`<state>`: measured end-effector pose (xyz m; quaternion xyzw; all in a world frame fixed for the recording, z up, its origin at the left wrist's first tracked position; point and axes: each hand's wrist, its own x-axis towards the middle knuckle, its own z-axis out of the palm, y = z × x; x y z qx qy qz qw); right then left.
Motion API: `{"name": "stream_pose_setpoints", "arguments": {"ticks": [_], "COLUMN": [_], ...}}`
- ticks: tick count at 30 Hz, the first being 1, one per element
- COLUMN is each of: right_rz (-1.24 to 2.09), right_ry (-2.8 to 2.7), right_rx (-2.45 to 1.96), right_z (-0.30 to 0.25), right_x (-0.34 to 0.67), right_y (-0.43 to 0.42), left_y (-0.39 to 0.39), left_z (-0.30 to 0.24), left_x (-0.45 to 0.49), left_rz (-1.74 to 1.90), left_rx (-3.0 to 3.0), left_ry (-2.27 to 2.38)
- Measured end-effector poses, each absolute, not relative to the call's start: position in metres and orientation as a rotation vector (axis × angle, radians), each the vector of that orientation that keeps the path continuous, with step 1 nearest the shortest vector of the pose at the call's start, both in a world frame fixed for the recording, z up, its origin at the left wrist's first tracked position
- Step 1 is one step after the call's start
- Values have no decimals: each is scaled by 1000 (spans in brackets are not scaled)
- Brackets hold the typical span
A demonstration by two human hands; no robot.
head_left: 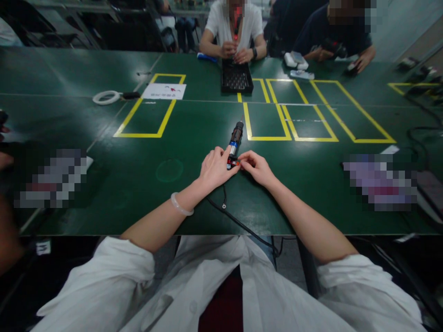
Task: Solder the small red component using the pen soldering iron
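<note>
Spreading across the whole view is a dark green table [86, 138], marked with yellow tape outlines [148, 134] from 10 o'clock round to 2 o'clock of the hands. At 12 o'clock on the far edge a person in a white top [221, 23] holds both hands just over a black tray [236, 79]. A second person in a dark top [311, 32] sits at 1 o'clock. A white sheet [164, 91] lies inside the left outline at 11 o'clock, with a white ring [105, 97] just beside it at 10 o'clock.

Near the table's middle, the left hand [215, 168] is curled over the near end of a cylindrical tool [236, 137], one finger laid along its barrel. The right hand [256, 167] meets it from 3 o'clock, fingertips pinched together on the tool's red end. The tool lies on the table, its dark tip pointing to 12 o'clock. Its black cable [242, 226] runs off toward 6 o'clock over the table's near edge. A pale bracelet [180, 206] circles the left wrist.
</note>
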<state>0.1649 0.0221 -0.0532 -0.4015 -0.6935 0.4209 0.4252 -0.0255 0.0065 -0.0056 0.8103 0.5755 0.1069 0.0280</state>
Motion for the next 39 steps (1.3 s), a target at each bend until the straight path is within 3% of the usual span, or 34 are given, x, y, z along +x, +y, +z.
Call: {"name": "stream_pose_setpoints", "arguments": {"ticks": [11,32,39], "right_rz": [1194,1162,1173], "right_ry": [-1563,-1675,-1699], "right_rx": [-980,-1040,-1035], "right_z": [-56,-52,-51], "right_x": [175,174,174], "right_y": [25,22,22], "left_y": [20,98,99], "left_z": [-5,8,15], "left_x": [-68,-303,-304], "left_rz": [237,-158,-32], "left_rx": [2602,1995,2084], "left_ry": [1810,2445,2522]}}
